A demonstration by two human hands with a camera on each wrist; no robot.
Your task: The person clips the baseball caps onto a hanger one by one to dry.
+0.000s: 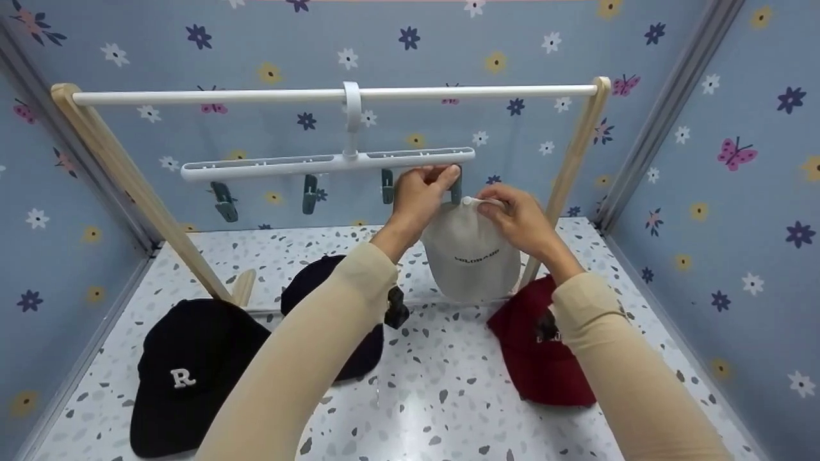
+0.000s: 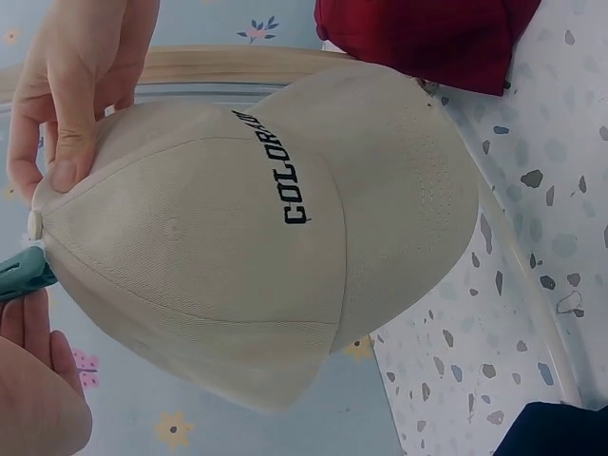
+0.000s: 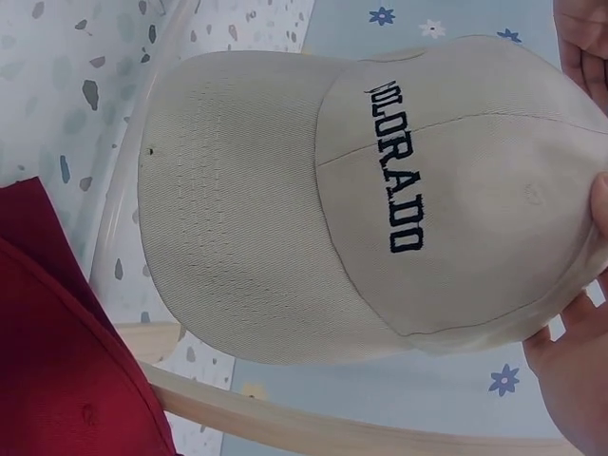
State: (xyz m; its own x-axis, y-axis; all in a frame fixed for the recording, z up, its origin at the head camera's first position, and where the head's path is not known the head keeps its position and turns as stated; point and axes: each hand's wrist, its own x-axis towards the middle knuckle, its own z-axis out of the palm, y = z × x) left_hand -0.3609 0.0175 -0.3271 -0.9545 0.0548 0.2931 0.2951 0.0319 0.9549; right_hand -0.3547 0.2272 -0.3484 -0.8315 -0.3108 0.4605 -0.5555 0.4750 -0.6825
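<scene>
A beige cap [image 1: 474,256] with dark "COLORADO" lettering hangs brim down below the right end of a white hanger [image 1: 256,168]. My right hand [image 1: 520,221] pinches the crown of this cap beside its top button [image 2: 35,224]. At the hanger's right end my left hand [image 1: 416,198] grips a dark green clip [image 1: 456,186] between thumb and fingers. The clip's lower end [image 2: 27,274] is right by the button; whether its jaws have the fabric between them I cannot tell. Three more green clips [image 1: 310,194] hang along the hanger with nothing in them.
The hanger hooks over a white rod [image 1: 211,97] on a wooden stand [image 1: 573,147]. On the speckled surface [image 1: 435,378] lie a black cap [image 1: 192,358] with an R, a dark navy cap [image 1: 314,275] partly behind my left sleeve, and a red cap [image 1: 538,365] under my right forearm.
</scene>
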